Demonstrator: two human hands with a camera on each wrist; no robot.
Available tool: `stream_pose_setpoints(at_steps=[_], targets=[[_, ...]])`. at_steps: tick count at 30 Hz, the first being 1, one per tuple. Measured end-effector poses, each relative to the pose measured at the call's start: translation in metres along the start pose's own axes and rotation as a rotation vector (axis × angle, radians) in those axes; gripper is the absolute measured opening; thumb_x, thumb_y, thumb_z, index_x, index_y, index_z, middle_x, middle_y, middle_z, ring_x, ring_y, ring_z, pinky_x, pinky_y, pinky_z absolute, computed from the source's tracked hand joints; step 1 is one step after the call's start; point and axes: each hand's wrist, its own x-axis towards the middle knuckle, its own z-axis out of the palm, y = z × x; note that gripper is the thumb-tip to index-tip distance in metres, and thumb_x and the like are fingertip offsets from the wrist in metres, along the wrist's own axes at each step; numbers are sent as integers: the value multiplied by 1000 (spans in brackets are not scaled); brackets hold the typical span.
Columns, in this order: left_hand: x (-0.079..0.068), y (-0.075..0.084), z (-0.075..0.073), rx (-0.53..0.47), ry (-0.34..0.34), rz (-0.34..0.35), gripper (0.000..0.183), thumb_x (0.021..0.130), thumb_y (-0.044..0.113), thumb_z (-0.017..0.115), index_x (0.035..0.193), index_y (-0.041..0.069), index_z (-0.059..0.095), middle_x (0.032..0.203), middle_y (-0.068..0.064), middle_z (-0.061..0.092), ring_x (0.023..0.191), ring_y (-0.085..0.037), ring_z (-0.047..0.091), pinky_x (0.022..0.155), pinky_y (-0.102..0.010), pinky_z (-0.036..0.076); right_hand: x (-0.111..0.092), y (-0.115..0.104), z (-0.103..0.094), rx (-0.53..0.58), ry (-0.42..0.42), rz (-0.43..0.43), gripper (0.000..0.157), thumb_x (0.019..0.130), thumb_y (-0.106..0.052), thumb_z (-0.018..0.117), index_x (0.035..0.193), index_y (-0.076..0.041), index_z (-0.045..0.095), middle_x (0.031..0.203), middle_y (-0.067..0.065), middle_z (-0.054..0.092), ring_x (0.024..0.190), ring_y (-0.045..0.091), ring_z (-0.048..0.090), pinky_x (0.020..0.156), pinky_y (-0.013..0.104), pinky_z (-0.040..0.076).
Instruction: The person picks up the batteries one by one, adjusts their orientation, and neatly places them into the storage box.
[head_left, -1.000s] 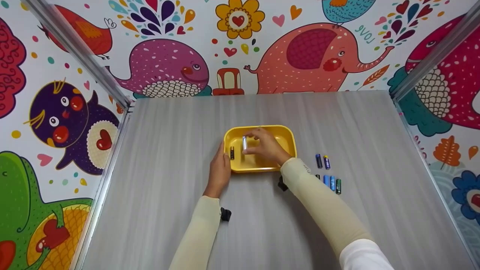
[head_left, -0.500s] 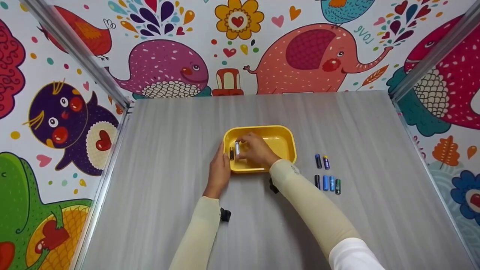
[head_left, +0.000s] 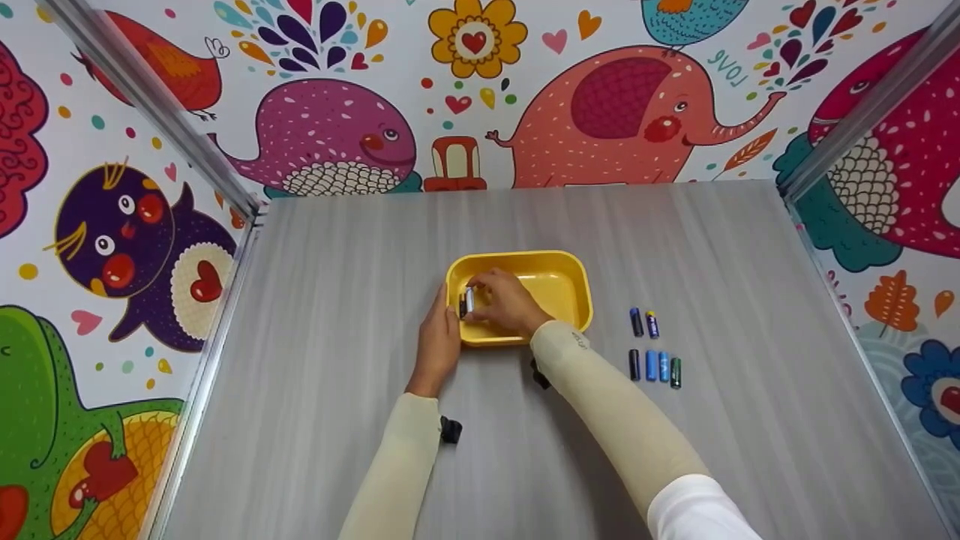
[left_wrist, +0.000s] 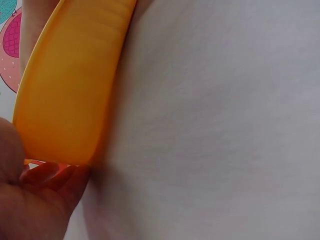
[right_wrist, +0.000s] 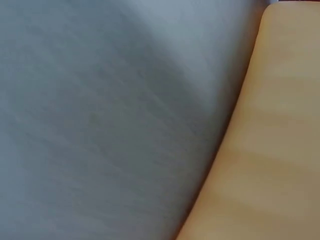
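The right hand (head_left: 507, 301), pinching a white battery (head_left: 470, 299), has brought it close beside the dark battery (head_left: 462, 307) in the yellow tray (head_left: 562, 296), gripped by the left hand (head_left: 438, 341) below the desk's (head_left: 337, 300) far edge, so the pair seems nearly lined up.

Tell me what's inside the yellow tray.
A dark battery at the left end and, close beside it, a white battery pinched by the right hand. Anything under that hand is covered; can't tell.

Head view is bright; wrist views look soft.
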Motion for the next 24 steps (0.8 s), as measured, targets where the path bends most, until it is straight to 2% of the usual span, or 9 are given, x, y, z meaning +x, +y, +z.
stream_pose_setpoints(at_steps=[8, 18, 24], targets=[[0, 1, 1, -13, -10, -33, 55, 111, 15, 37, 163, 7, 22, 168, -8, 30, 153, -23, 33, 125, -43, 30, -1, 2, 2, -3, -1, 36, 51, 80, -34, 89, 123, -16, 69, 112, 3, 59, 105, 21, 53, 98, 36, 48], [-1, 2, 0, -25, -11, -36, 54, 112, 18, 35, 164, 10, 22, 168, -6, 30, 153, -21, 33, 126, -41, 30, -1, 2, 4, -64, -6, 54, 52, 79, -37, 89, 122, -15, 69, 116, 4, 59, 110, 22, 53, 102, 36, 47], [-1, 1, 1, -16, -5, -17, 54, 111, 16, 36, 163, 7, 23, 168, -8, 30, 153, -24, 33, 126, -43, 30, 1, 3, 4, -125, -9, 38, 54, 78, -40, 89, 122, -15, 70, 119, 5, 60, 114, 24, 52, 105, 37, 45]])
